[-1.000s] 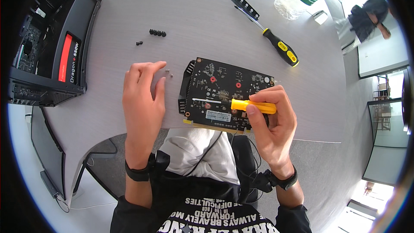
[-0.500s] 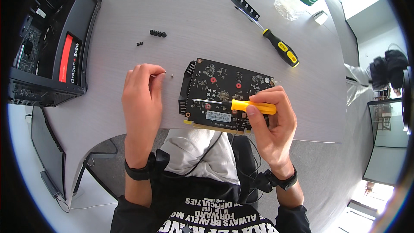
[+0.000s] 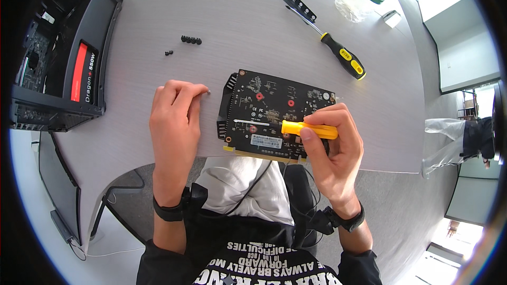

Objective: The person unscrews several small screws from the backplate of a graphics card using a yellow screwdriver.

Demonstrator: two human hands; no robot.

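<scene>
Black and flat, the circuit board (image 3: 277,113) lies on the grey table (image 3: 237,26), close to the edge nearest the person. The right hand (image 3: 332,145) rests over the board's lower right corner, and its fingers are closed around the yellow handle of a small screwdriver (image 3: 285,125). The long axis of this tool runs almost level, with the metal tip pointing left and ending over the left part of the board. Just left of the board, the left hand (image 3: 174,121) lies on the table with the fingers curled, and the fingertips pinch a tiny screw (image 3: 209,93) near the board's upper left corner. The left hand is nearer to that corner. Well above and to the left of the board lie a few small black screws (image 3: 190,39). A bigger screwdriver (image 3: 343,62) lies above and right of the board.
</scene>
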